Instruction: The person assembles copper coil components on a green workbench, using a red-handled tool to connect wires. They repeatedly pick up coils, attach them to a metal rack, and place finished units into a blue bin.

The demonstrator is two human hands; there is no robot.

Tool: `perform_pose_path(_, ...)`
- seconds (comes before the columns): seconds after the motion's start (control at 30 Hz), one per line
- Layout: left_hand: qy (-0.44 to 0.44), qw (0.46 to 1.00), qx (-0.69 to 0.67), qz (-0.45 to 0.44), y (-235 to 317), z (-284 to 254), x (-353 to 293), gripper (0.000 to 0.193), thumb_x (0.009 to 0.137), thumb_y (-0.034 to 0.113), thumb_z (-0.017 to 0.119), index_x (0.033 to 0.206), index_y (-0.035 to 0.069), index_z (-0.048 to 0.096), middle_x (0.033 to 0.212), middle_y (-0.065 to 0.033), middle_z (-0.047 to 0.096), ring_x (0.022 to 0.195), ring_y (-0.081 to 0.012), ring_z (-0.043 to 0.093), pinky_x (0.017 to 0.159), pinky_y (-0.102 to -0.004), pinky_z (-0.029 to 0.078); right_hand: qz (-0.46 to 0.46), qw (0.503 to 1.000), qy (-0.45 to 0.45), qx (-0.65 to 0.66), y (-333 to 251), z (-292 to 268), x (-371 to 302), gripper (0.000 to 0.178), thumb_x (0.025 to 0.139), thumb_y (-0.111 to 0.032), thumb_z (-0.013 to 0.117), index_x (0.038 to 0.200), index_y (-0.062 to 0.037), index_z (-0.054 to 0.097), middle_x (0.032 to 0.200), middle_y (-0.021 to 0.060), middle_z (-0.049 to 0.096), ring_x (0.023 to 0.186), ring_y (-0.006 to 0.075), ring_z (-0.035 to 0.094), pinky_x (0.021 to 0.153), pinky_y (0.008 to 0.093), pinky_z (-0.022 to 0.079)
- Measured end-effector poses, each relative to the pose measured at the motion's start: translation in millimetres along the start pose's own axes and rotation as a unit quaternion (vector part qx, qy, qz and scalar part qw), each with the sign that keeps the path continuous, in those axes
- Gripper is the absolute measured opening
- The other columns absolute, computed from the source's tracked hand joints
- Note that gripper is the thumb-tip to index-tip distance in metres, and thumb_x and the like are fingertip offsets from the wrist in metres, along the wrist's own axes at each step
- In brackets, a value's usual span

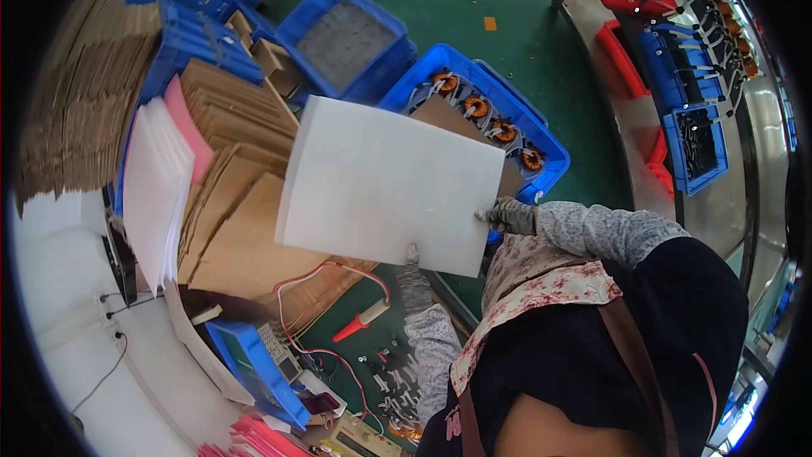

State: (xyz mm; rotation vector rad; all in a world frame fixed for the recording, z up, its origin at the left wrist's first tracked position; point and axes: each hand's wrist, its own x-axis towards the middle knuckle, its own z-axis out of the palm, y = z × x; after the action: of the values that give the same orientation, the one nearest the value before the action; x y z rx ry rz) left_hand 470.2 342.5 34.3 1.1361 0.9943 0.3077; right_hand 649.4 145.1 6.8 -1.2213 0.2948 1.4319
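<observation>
A large white foam sheet (393, 182), seemingly thin and flat, is held out in front of me with both hands. My left hand (413, 275), in a grey glove, grips its near edge with the thumb on top and the fingers hidden beneath. At the right edge, my gloved right hand (512, 217) is closed on the corner area, its thumb lying over the surface. Partly under the sheet stands a blue crate (554, 171) holding several copper-wound ring coils (476, 107) with grey leads. A brown cardboard sheet (448, 121) lies in that crate, partly covered by the foam.
Left of me are stacked cardboard sheets (245, 237), upright white foam sheets (156, 186) and a pink sheet (191, 131). Another blue crate (326, 0) sits beyond. A red-tipped tool (362, 322) with a cable lies near my left arm. A metal bench (605, 59) carries bins at right.
</observation>
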Motion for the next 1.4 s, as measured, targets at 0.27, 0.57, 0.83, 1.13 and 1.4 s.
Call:
perform_pose_path(0.27,0.001,0.961,-0.054,-0.271,-51.3,-48.8,-35.2,0.046,0.087,0.043,0.047,0.11,0.004,0.052,0.102,-0.0137,0.059,0.089,-0.0267,0.059,0.071,-0.0381,0.052,0.04,0.965,0.182,0.185,37.7,-118.6,125.1,0.018,0.077,-0.017,0.066,0.091,-0.0073,0.06,0.065,0.0037,0.056,0.05,0.0103,0.05,0.039,0.0236,0.036)
perform_pose_path(0.57,0.15,0.884,-0.064,-0.439,-56.0,-53.9,-25.9,0.065,0.08,0.063,0.04,0.087,0.003,0.062,0.075,-0.0144,0.064,0.066,-0.0302,0.064,0.053,-0.043,0.055,0.032,0.939,0.297,0.17,45.3,-196.6,213.6,0.017,0.077,-0.015,0.064,0.092,-0.007,0.059,0.068,0.0044,0.057,0.051,0.0106,0.051,0.04,0.0237,0.037)
perform_pose_path(0.83,0.179,0.88,-0.016,-0.44,-50.6,-50.2,-21.8,0.064,0.077,0.065,0.044,0.087,0.003,0.062,0.075,-0.0158,0.064,0.066,-0.0311,0.064,0.054,-0.043,0.054,0.03,0.93,0.345,0.121,65.8,-215.2,237.5,0.017,0.078,-0.012,0.063,0.093,-0.0067,0.059,0.07,0.005,0.058,0.051,0.0109,0.052,0.041,0.0238,0.039)
perform_pose_path(1.13,0.086,0.904,-0.156,-0.388,-55.3,-51.8,-31.3,0.061,0.078,0.059,0.05,0.092,0.001,0.059,0.073,-0.0138,0.063,0.062,-0.0227,0.062,0.049,-0.0305,0.05,0.013,0.942,0.327,-0.067,81.2,-210.9,237.0,0.017,0.078,-0.009,0.061,0.095,-0.0063,0.058,0.073,0.0056,0.059,0.052,0.0112,0.053,0.042,0.0238,0.04)
perform_pose_path(1.4,0.14,0.962,-0.083,-0.219,-25.3,-29.5,-52.6,0.054,0.079,0.048,0.059,0.093,-0.004,0.058,0.075,-0.01,0.063,0.056,-0.0145,0.06,0.048,-0.0245,0.047,-0.001,0.968,0.105,-0.229,82.0,-182.5,177.6,0.019,0.081,-0.005,0.057,0.099,-0.0059,0.056,0.082,0.0065,0.062,0.054,0.0121,0.055,0.046,0.0243,0.044)
